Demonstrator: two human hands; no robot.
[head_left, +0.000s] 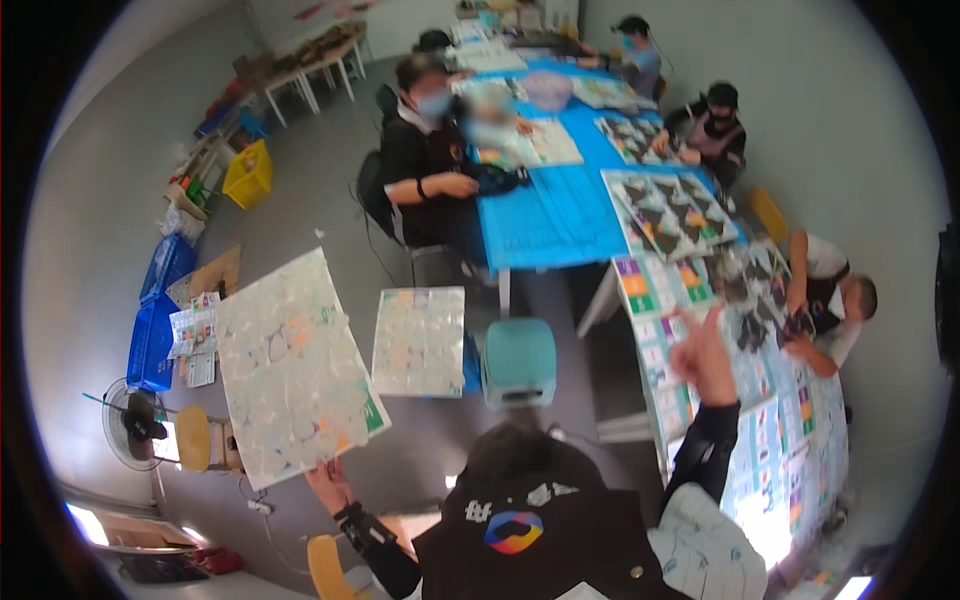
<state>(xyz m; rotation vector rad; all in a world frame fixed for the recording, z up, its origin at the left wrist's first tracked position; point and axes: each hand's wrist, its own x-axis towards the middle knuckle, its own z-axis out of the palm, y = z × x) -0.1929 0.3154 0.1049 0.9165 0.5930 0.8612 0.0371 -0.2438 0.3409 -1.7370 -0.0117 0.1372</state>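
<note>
My left hand (330, 486) is closed on the lower edge of a large pale board (290, 370). The board is tilted and has a worn, patchy surface with faint coloured marks and a green corner. Part of that hand is behind the edge. My right hand (703, 350) is raised with fingers apart and nothing in it, above the left side of a table covered with printed sheets (655, 350). A second, smaller pale board (420, 342) lies beyond the first, near a teal stool (518, 362).
A blue-covered table (570, 215) runs away from me, with co-workers seated along both sides. On the right a person (830, 300) handles dark pieces. Blue crates (152, 340), a yellow basket (248, 175), a fan (135, 425) and a yellow chair (195, 438) stand at left.
</note>
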